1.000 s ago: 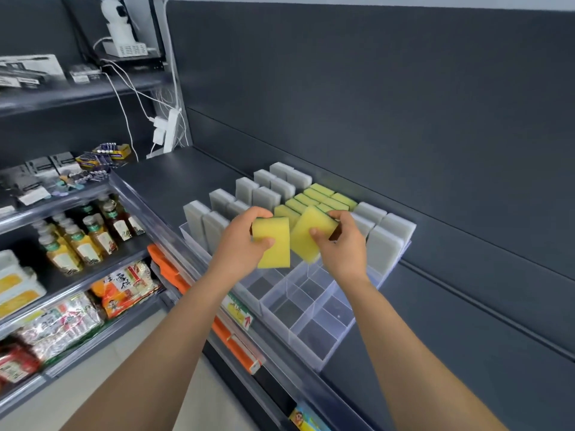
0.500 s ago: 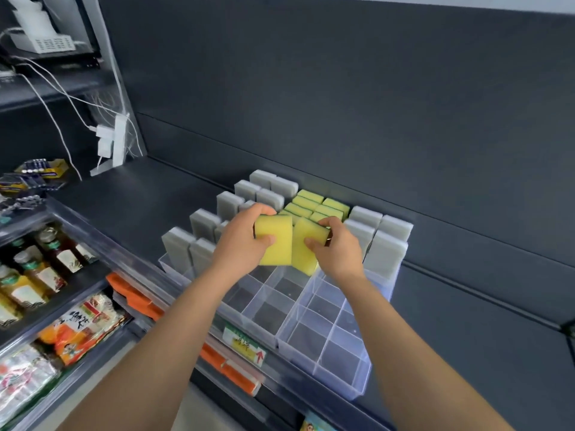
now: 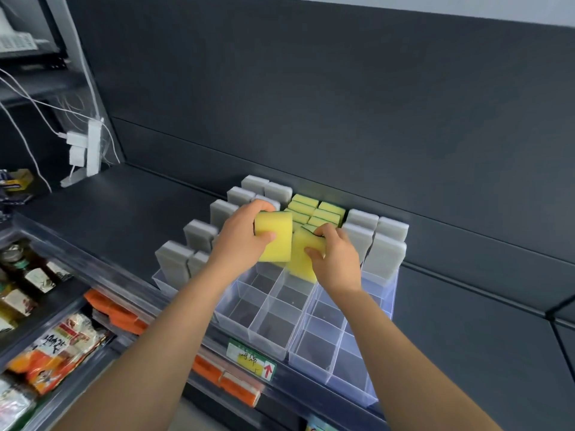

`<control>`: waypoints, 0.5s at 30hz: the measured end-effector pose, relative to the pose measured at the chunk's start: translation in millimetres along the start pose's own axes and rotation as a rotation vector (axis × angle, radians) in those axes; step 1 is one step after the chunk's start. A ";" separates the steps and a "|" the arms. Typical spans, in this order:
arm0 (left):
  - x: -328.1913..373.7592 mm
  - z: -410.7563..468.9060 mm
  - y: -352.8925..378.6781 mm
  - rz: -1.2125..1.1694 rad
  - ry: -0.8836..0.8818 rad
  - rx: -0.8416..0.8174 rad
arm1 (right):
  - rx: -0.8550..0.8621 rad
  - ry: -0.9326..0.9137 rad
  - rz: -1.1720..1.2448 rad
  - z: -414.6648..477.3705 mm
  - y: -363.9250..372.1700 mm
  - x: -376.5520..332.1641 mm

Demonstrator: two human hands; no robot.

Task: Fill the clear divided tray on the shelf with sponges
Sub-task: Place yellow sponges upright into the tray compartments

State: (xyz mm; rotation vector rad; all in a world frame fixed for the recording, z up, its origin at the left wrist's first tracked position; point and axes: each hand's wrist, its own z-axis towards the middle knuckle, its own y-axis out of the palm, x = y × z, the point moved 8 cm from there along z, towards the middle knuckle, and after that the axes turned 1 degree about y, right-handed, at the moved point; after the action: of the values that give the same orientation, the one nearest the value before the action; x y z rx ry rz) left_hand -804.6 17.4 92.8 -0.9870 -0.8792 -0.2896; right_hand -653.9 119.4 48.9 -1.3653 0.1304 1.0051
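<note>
Presently, the left hand (image 3: 241, 236) grips a yellow sponge (image 3: 277, 241) held upright, thumb curled across its near face and fingers over its top edge. The right hand (image 3: 337, 259) pinches a second yellow sponge (image 3: 301, 259), held tilted, thumb on the near face and fingers hooked over its upper corner. The two sponges touch edge to edge above the middle of the clear divided tray (image 3: 270, 309); whether the second one's lower end has entered a compartment cannot be told. The tray stands on the dark shelf (image 3: 124, 206), its back against the rear panel. At 12 o'clock from the hands, yellow-and-green sponges (image 3: 306, 202) stand on edge in the rear cells. Grey sponges (image 3: 199, 236) stand at 9 to 11 o'clock, and further grey sponges (image 3: 384, 256) at 2 to 3 o'clock. The tray's clear front cells lie at 6 o'clock, with a price label (image 3: 250, 362) on the shelf edge below them. Bottles (image 3: 37, 278) stand on a lower shelf at 8 o'clock.
</note>
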 end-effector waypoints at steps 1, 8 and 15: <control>1.2 0.9 -0.6 -0.001 0.010 0.001 | -0.014 -0.017 -0.005 -1.5 2.0 0.5; 3.6 9.0 5.2 0.101 0.047 -0.049 | -0.003 -0.098 -0.247 -12.3 13.2 7.1; 2.9 23.1 25.7 0.265 0.092 -0.182 | -0.054 -0.074 -0.373 -9.8 15.3 7.6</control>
State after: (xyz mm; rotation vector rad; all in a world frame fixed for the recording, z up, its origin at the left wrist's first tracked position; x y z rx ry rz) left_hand -799.6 50.9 85.3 -1.2362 -0.6367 -0.1891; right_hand -654.9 113.2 30.3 -1.3380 -0.2029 0.7470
